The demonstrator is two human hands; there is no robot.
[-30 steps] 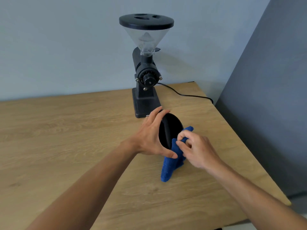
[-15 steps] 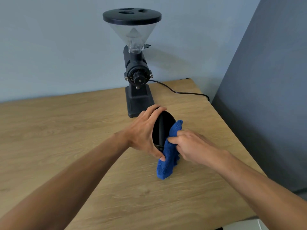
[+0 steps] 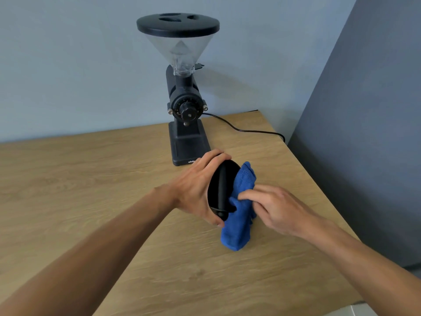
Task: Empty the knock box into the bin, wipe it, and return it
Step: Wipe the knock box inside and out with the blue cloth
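The black round knock box (image 3: 222,187) is tipped on its side just above the wooden table, its opening facing right, with its knock bar showing across the mouth. My left hand (image 3: 197,190) grips it from the left, fingers over the top rim and thumb under the bottom. A blue cloth (image 3: 241,215) is pressed into the opening and hangs down to the table. My right hand (image 3: 273,207) holds the cloth, its fingers pushing it against the box's rim. No bin is in view.
A black coffee grinder (image 3: 185,110) with a clear hopper stands just behind the box, its cable (image 3: 246,131) trailing right along the wooden table (image 3: 79,190). The table's right edge runs close beside my right arm, next to a dark grey wall (image 3: 364,133).
The cloth has moved from below the rim up into the box's opening, pushed by my right hand. My left hand keeps its grip on the box.
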